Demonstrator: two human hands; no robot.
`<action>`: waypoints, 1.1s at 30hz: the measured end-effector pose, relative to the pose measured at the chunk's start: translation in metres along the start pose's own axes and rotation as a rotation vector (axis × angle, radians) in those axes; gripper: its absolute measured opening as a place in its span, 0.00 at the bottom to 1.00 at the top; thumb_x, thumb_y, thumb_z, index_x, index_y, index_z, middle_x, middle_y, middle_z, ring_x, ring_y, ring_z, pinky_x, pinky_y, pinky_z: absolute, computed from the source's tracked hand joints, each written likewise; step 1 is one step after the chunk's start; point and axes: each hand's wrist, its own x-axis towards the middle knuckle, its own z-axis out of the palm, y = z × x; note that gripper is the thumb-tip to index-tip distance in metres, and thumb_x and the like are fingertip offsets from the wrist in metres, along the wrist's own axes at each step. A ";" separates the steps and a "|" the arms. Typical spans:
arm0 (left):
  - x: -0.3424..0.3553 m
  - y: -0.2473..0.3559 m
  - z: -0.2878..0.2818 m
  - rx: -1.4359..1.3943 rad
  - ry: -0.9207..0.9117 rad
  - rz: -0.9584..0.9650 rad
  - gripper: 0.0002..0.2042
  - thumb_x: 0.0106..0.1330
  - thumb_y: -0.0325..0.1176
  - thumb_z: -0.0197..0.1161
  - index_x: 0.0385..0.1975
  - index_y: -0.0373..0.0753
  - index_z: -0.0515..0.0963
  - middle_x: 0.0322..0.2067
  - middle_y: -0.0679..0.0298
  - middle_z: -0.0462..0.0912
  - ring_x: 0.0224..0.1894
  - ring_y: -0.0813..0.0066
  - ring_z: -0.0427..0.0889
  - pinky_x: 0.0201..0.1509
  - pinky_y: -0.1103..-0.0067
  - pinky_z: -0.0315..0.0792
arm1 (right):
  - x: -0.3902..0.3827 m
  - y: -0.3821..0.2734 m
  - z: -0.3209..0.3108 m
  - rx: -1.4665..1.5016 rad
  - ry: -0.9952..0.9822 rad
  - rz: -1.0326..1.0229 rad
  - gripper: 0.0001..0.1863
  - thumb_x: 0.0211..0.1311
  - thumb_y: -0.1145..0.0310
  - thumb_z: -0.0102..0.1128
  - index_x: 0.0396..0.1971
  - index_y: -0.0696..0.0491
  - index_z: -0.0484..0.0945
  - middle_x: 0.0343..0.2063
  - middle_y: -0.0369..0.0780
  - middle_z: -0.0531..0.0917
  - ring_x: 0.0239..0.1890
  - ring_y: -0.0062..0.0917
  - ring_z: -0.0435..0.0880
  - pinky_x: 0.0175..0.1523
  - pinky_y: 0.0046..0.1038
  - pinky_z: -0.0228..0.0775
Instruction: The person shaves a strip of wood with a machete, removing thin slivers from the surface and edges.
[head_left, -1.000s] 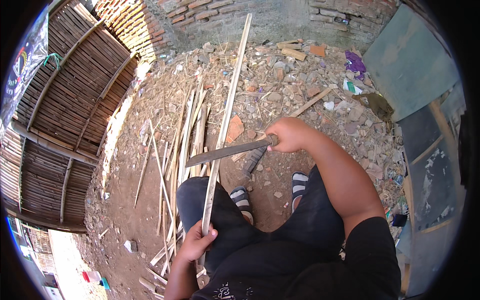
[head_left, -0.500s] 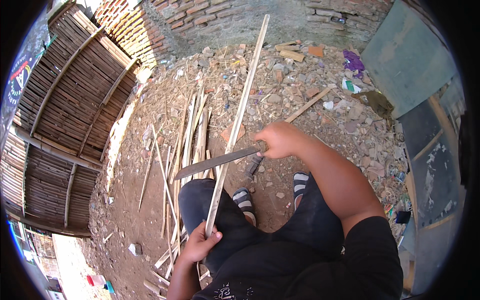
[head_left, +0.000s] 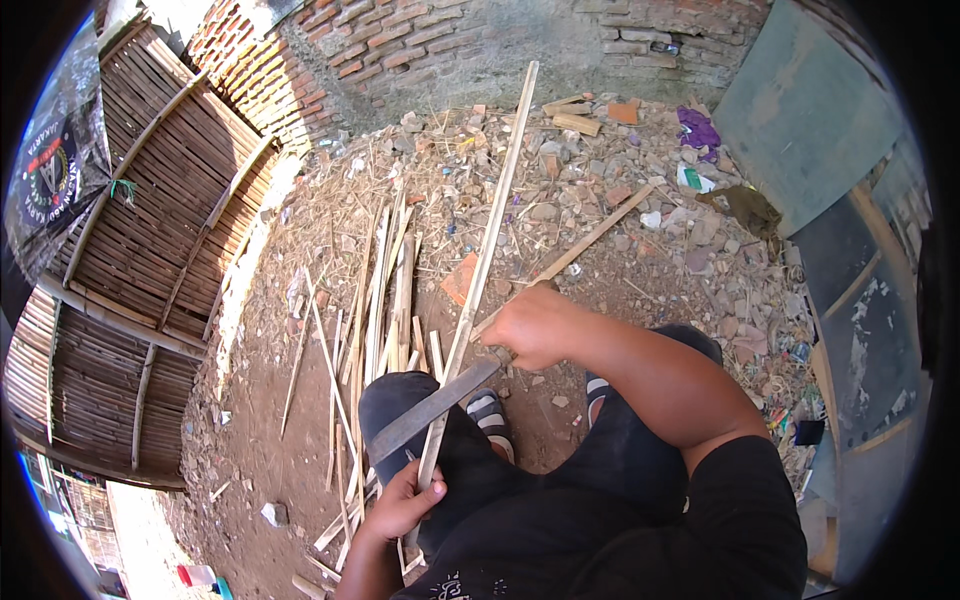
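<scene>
My left hand [head_left: 405, 503] is closed around the near end of a long, narrow wooden strip [head_left: 492, 235], beside my left knee. The strip slants away from me, its far end near the brick wall. My right hand [head_left: 535, 325] grips a machete by its handle, which my fingers mostly hide. The wide grey machete blade [head_left: 435, 408] lies across the strip over my left knee, its tip pointing left and toward me, a short way beyond my left fingers.
Several loose strips [head_left: 385, 290] lie on the dirt beyond my left knee. Rubble and a purple cloth [head_left: 698, 133] cover the ground before the brick wall [head_left: 420, 50]. A bamboo wall [head_left: 150, 220] stands left, grey panels [head_left: 815, 120] right. My sandalled feet are below.
My right hand has drawn the machete toward me along the strip, bringing the blade closer to my left hand. The left hand keeps its hold; the view has shifted slightly.
</scene>
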 end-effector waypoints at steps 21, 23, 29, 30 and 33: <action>0.022 -0.015 0.000 -0.105 -0.018 0.051 0.13 0.73 0.42 0.68 0.39 0.43 0.71 0.22 0.74 0.68 0.18 0.85 0.64 0.21 0.83 0.59 | 0.007 0.015 0.014 0.039 0.076 0.046 0.17 0.42 0.65 0.71 0.38 0.48 0.86 0.27 0.44 0.85 0.35 0.45 0.87 0.39 0.49 0.78; 0.026 -0.016 0.002 -0.018 0.017 0.095 0.14 0.73 0.43 0.68 0.39 0.44 0.71 0.22 0.75 0.68 0.19 0.86 0.64 0.21 0.83 0.59 | 0.000 0.038 0.013 0.098 0.106 0.153 0.15 0.45 0.65 0.71 0.37 0.48 0.85 0.28 0.45 0.86 0.35 0.46 0.87 0.40 0.48 0.78; 0.026 -0.007 0.007 -0.049 0.030 0.006 0.13 0.73 0.42 0.68 0.39 0.45 0.71 0.22 0.76 0.68 0.19 0.86 0.64 0.21 0.83 0.58 | -0.008 0.049 0.009 0.090 0.049 0.328 0.15 0.48 0.62 0.72 0.38 0.46 0.85 0.34 0.45 0.87 0.42 0.44 0.88 0.45 0.47 0.80; 0.026 -0.006 0.007 -0.069 0.030 0.002 0.13 0.73 0.42 0.68 0.39 0.44 0.71 0.22 0.76 0.68 0.19 0.86 0.64 0.21 0.83 0.58 | -0.006 0.049 0.009 0.090 0.042 0.313 0.15 0.48 0.62 0.71 0.38 0.46 0.85 0.35 0.45 0.87 0.42 0.44 0.88 0.45 0.47 0.80; 0.025 -0.008 0.006 -0.073 0.026 0.001 0.12 0.73 0.41 0.68 0.40 0.45 0.71 0.22 0.76 0.68 0.19 0.87 0.63 0.21 0.83 0.58 | -0.002 0.034 0.009 0.092 0.013 0.243 0.14 0.49 0.64 0.70 0.38 0.46 0.85 0.33 0.44 0.87 0.42 0.44 0.88 0.45 0.47 0.80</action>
